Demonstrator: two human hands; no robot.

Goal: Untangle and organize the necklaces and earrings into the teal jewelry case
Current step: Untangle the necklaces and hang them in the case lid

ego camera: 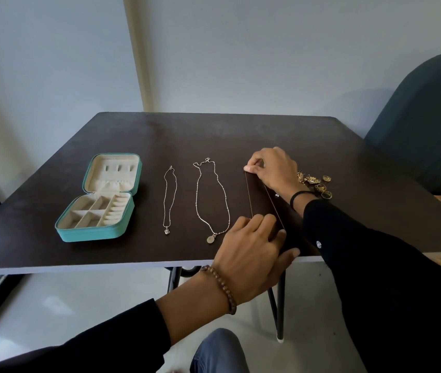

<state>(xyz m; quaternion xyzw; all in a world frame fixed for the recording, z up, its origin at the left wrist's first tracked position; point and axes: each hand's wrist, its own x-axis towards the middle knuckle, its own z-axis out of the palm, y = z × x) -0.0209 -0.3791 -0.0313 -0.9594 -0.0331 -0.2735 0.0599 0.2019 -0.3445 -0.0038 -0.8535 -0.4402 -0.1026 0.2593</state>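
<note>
Gold, hair-thin chain necklace point(248, 195) lies stretched well right of the open teal jewelry case point(90, 235). Fingers of my right hand point(273, 168) pinch its far end; my left hand point(251, 238) presses flat fingers on the near end. I'd hold it taut and lower it gently.

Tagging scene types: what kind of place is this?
Likely a home room: small dark table against a plain wall, an upholstered chair, an open teal jewelry case.
</note>
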